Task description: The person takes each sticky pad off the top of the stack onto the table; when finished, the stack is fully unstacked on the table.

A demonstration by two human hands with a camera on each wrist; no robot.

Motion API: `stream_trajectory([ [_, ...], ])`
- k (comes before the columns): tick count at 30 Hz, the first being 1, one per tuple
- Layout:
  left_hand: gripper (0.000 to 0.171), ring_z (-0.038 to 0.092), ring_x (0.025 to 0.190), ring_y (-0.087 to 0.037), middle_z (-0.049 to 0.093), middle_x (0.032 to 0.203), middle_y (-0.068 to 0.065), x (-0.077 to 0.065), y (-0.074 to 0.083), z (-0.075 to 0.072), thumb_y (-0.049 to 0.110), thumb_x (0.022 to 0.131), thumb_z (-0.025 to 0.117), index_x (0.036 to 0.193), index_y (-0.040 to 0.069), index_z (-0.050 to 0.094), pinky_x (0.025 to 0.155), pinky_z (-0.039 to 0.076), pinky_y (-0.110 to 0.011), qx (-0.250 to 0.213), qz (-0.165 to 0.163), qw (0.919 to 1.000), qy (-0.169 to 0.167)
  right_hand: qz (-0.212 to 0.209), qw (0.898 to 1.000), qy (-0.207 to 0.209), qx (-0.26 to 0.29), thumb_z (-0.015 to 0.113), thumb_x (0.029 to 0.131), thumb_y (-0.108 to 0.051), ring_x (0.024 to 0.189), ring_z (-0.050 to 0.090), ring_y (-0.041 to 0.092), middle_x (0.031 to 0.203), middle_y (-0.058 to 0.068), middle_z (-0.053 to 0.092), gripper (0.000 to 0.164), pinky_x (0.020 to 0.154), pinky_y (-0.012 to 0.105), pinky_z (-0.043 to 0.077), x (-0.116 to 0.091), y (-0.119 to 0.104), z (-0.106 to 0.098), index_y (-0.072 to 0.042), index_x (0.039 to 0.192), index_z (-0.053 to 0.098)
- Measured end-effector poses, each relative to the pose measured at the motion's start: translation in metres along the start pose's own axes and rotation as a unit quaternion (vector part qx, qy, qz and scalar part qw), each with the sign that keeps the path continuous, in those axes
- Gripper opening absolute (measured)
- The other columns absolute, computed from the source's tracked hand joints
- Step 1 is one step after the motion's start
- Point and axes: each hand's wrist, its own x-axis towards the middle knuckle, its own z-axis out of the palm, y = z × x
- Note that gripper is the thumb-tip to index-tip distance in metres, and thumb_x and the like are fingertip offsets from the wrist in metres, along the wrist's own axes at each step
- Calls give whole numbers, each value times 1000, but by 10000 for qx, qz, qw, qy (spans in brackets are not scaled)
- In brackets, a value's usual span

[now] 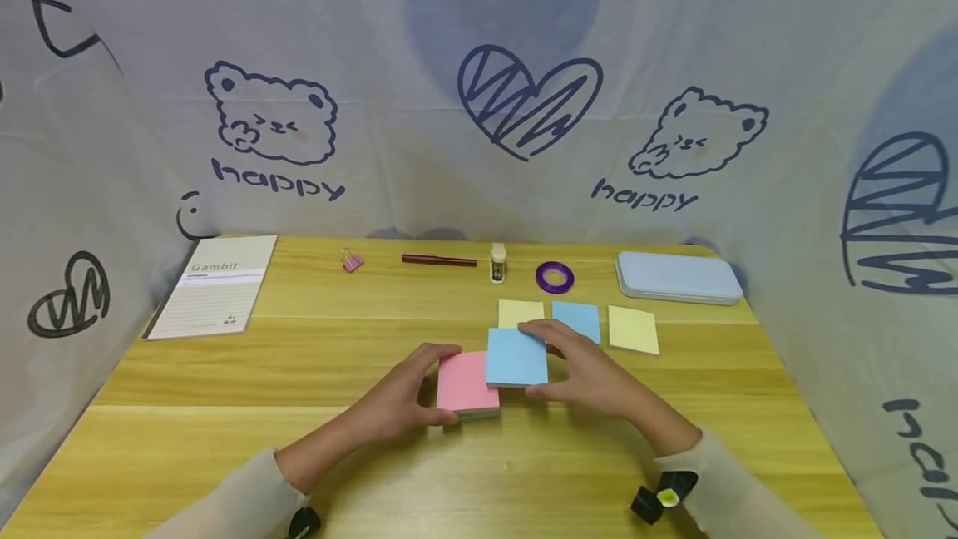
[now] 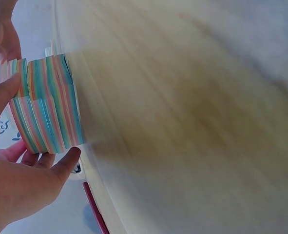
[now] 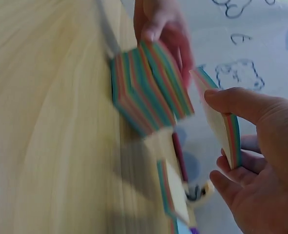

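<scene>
My left hand (image 1: pixel 397 399) grips a thick stack of sticky notes with a pink top (image 1: pixel 462 381), thumb along its near side and fingers at the far side. Striped edges in several colours show on this stack (image 2: pixel 46 122) in the left wrist view. Just to the right, my right hand (image 1: pixel 595 371) holds a thinner sticky note pad with a blue top (image 1: pixel 516 358), which overlaps the pink corner in the head view. In the right wrist view the thinner pad (image 3: pixel 216 119) is tilted between thumb and fingers, apart from the striped stack (image 3: pixel 144 90).
Behind the hands lie a yellow pad (image 1: pixel 520 312), a blue pad (image 1: pixel 578 322) and another yellow pad (image 1: pixel 633 329). Along the back are a notebook (image 1: pixel 213 289), binder clip (image 1: pixel 352 260), dark red pen (image 1: pixel 439 259), glue stick (image 1: pixel 497 263), purple tape roll (image 1: pixel 555 265) and pale blue case (image 1: pixel 677 277).
</scene>
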Motion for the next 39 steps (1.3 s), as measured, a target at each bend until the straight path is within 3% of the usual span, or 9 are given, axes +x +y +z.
stream_trajectory([
  [9, 84, 44, 142, -36, 51, 147, -10, 0, -1, -1, 15, 81, 90, 152, 9, 45, 115, 40, -59, 3, 88, 10000, -36, 302, 9992, 271, -35, 87, 85, -24, 144, 42, 42, 157, 17, 43, 83, 115, 56, 39, -9, 36, -7, -7, 155, 45],
  [16, 84, 44, 142, -35, 51, 147, -9, 0, -1, -1, 18, 81, 90, 152, 9, 45, 116, 38, -59, 36, 99, 9999, -29, 220, 9986, -55, -479, 87, 85, -32, 145, 41, 38, 157, 13, 45, 85, 119, 58, 33, -8, 56, 11, -13, 156, 44],
  [28, 83, 43, 143, -34, 51, 147, -9, -1, 1, -2, 15, 82, 89, 152, 10, 45, 117, 36, -59, 48, 83, 9999, -46, -54, 9970, -244, -732, 85, 85, -38, 147, 39, 37, 159, 11, 42, 86, 118, 59, 35, -14, 56, 23, -12, 155, 45],
  [39, 84, 47, 138, -32, 52, 146, -7, -1, 1, -2, 17, 82, 89, 153, 8, 45, 113, 41, -57, 70, 84, 9999, -67, -140, 9966, -422, -688, 85, 85, -38, 146, 40, 39, 159, 14, 42, 87, 118, 60, 34, -13, 46, 11, -11, 156, 43],
])
